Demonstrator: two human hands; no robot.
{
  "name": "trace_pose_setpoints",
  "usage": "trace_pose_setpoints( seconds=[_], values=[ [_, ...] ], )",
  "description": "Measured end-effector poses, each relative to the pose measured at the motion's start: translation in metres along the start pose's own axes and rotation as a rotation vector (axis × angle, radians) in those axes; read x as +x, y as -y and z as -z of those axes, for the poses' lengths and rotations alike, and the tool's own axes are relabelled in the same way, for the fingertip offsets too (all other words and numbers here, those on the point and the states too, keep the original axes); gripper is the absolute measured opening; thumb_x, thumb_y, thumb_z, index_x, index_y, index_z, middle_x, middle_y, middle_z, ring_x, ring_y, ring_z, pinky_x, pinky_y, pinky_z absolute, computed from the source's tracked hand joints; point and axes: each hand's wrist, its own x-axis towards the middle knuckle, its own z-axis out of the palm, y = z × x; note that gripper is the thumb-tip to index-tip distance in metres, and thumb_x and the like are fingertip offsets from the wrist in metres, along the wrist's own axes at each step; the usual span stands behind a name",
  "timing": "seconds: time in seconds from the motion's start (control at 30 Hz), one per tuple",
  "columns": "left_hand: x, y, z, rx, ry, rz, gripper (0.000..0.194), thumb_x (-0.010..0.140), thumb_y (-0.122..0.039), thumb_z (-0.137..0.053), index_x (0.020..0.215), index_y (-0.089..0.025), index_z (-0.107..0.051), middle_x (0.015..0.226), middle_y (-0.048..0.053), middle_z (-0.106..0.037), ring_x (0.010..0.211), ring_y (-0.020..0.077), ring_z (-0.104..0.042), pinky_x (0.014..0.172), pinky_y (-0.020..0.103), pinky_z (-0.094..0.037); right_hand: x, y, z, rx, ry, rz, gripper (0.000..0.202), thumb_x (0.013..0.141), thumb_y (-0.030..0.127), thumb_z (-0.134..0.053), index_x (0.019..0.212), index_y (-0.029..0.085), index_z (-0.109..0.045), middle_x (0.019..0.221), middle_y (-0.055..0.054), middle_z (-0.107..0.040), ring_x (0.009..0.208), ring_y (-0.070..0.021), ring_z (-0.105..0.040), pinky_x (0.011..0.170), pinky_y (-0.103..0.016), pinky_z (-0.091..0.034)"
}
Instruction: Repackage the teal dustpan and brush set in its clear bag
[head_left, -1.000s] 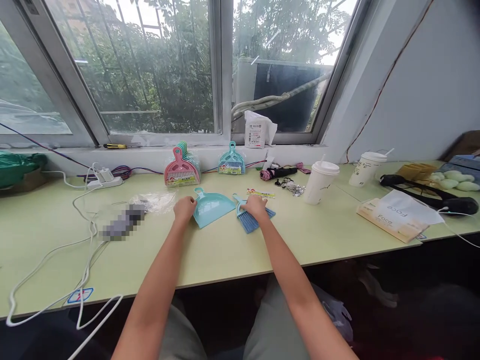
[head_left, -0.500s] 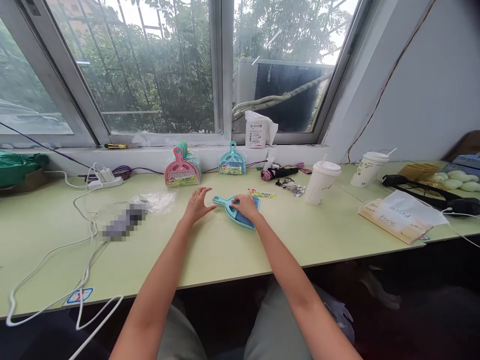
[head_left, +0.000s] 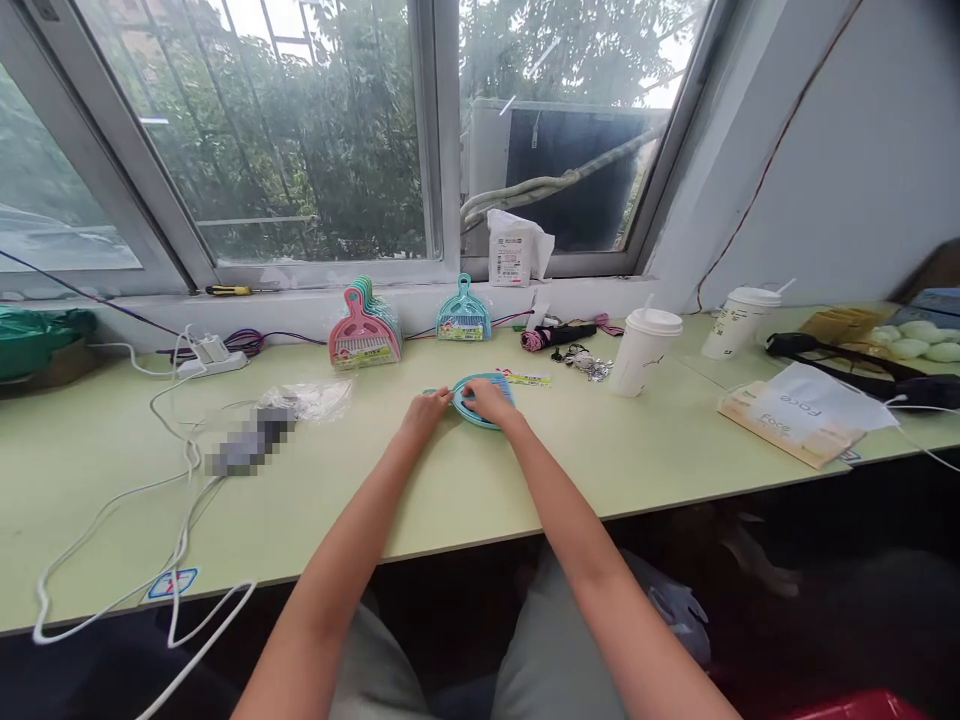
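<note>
Two hands, left (head_left: pixel 425 409), right (head_left: pixel 486 400), curled on teal dustpan (head_left: pixel 480 412)

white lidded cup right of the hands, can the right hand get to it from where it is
Probably yes. The right hand rests on the teal dustpan, and the white lidded cup stands upright to its right. Only a paper label and keys lie flat on the table between them.

Left hand (head_left: pixel 426 410), right hand (head_left: pixel 487 400) on teal dustpan (head_left: pixel 480 408), green table (head_left: pixel 465 490)
</note>
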Motion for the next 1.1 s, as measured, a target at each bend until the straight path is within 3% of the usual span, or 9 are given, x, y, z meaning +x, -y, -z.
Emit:
trace_pose_setpoints(
  seconds=[0.1, 0.2, 0.33, 0.5, 0.63, 0.73, 0.87, 0.97, 1.1],
  values=[
    [-0.003, -0.004, -0.002, 0.1, -0.097, -0.2, 0.043, 0.08, -0.007, -0.048, 0.117, -0.025, -0.061, 0.134, 0.01, -0.052, 0.131, 0.0273, -0.04, 0.11, 0.045, -0.025, -0.004, 0.003, 0.001, -0.015, -0.074, -0.038, 0.012, 0.081, 0.027, -0.059, 0.089, 0.02, -0.064, 0.1, -0.005, -0.068, 0.102, -0.0209, -0.057, 0.088, -0.031, -0.036],
    [-0.004, -0.013, -0.008, -0.136, -0.38, -0.074, 0.05, 0.084, -0.023, -0.052, 0.134, -0.023, -0.043, 0.142, 0.012, -0.042, 0.138, 0.0267, -0.028, 0.112, 0.048, -0.022, -0.008, 0.015, 0.001, 0.027, -0.328, -0.125, 0.015, 0.084, 0.031, -0.055, 0.091, 0.02, -0.062, 0.1, -0.007, -0.066, 0.103, -0.0214, -0.055, 0.091, -0.031, -0.035],
    [0.003, -0.027, -0.024, -0.763, -0.21, 0.161, 0.043, 0.086, -0.041, -0.051, 0.121, -0.018, -0.05, 0.116, 0.012, -0.06, 0.114, 0.0253, -0.055, 0.093, 0.038, -0.045, -0.007, 0.028, 0.002, 0.173, -0.549, -0.185, 0.024, 0.089, 0.035, -0.046, 0.102, 0.019, -0.059, 0.104, -0.008, -0.065, 0.103, -0.0195, -0.055, 0.089, -0.027, -0.038],
    [0.008, -0.025, -0.028, -0.937, -0.174, 0.154, 0.052, 0.062, -0.027, -0.073, 0.11, -0.018, -0.056, 0.097, 0.006, -0.064, 0.091, 0.0205, -0.061, 0.079, 0.03, -0.049, -0.004, 0.006, 0.013, 0.24, -0.472, -0.059, 0.038, 0.095, 0.032, -0.03, 0.104, 0.018, -0.064, 0.11, -0.008, -0.066, 0.106, -0.0174, -0.056, 0.093, -0.025, -0.037],
    [0.01, -0.009, -0.012, -0.915, -0.186, 0.281, 0.049, 0.065, -0.025, -0.069, 0.112, -0.018, -0.057, 0.09, 0.005, -0.065, 0.083, 0.019, -0.062, 0.07, 0.029, -0.05, -0.006, -0.034, 0.016, 0.103, -0.541, -0.374, 0.048, 0.096, 0.026, -0.019, 0.122, 0.015, -0.058, 0.127, -0.014, -0.057, 0.118, -0.0201, -0.049, 0.098, -0.032, -0.033],
    [0.011, 0.005, -0.002, -0.98, -0.234, 0.386, 0.048, 0.068, -0.026, -0.067, 0.114, -0.018, -0.055, 0.091, 0.005, -0.064, 0.078, 0.0163, -0.062, 0.065, 0.026, -0.051, -0.007, -0.054, 0.007, -0.012, -0.341, -0.556, 0.046, 0.094, 0.033, -0.035, 0.133, 0.013, -0.047, 0.141, -0.019, -0.042, 0.132, -0.0277, -0.034, 0.104, -0.048, -0.025],
    [0.012, 0.023, 0.007, -1.091, -0.288, 0.465, 0.033, 0.076, -0.033, -0.065, 0.104, -0.017, -0.058, 0.098, 0.008, -0.064, 0.08, 0.0144, -0.063, 0.065, 0.024, -0.052, -0.003, -0.048, -0.009, -0.004, -0.077, -0.296, 0.039, 0.095, 0.041, -0.035, 0.121, 0.019, -0.055, 0.135, -0.016, -0.049, 0.129, -0.0251, -0.038, 0.107, -0.058, -0.014],
    [0.014, 0.035, 0.013, -1.088, -0.335, 0.491, 0.038, 0.073, -0.029, -0.07, 0.107, -0.019, -0.056, 0.101, 0.007, -0.064, 0.082, 0.0146, -0.064, 0.069, 0.026, -0.054, 0.0, -0.032, -0.017, 0.025, -0.056, -0.108, 0.031, 0.094, 0.041, -0.04, 0.108, 0.021, -0.059, 0.121, -0.009, -0.059, 0.118, -0.0196, -0.049, 0.11, -0.055, -0.01],
    [0.016, 0.046, 0.016, -1.062, -0.428, 0.533, 0.047, 0.069, -0.021, -0.072, 0.112, -0.023, -0.052, 0.104, 0.006, -0.063, 0.085, 0.0157, -0.065, 0.073, 0.029, -0.055, -0.002, -0.021, -0.021, 0.012, -0.076, -0.102, 0.033, 0.091, 0.036, -0.05, 0.12, 0.021, -0.054, 0.128, -0.009, -0.055, 0.12, -0.0193, -0.048, 0.111, -0.049, -0.015]
  ],
)
